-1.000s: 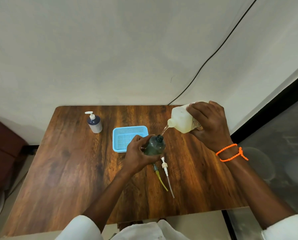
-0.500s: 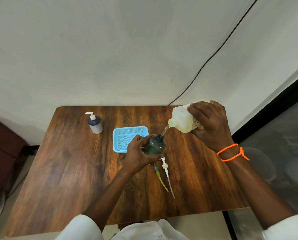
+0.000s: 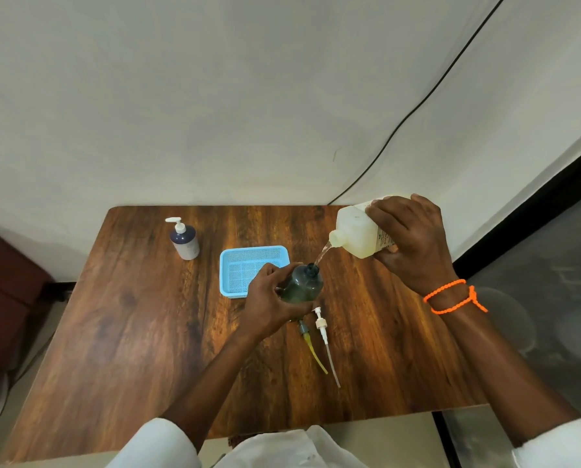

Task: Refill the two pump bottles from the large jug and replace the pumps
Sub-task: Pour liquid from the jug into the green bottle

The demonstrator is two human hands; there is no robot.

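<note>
Midway across a wooden bench [image 3: 147, 332], a person's right hand [image 3: 414, 244] grips a large pale jug [image 3: 356, 234] tipped spout-down, a thin clear stream running into the open neck of a dark green bottle [image 3: 304, 282] — held upright, fingers curled round it, by the left hand [image 3: 268, 305]. Yellowish liquid sits in the jug's lower side. Two loose pumps lie on the bench just below the bottle: a white pump [image 3: 322, 329] and a dark pump with a yellow tube [image 3: 311, 346], side by side. A light blue basket [image 3: 248, 258] sits just left of the bottle — its contents, if any, cannot be told. Farther left stands a dark blue pump bottle [image 3: 184, 239], its white pump fitted.
</note>
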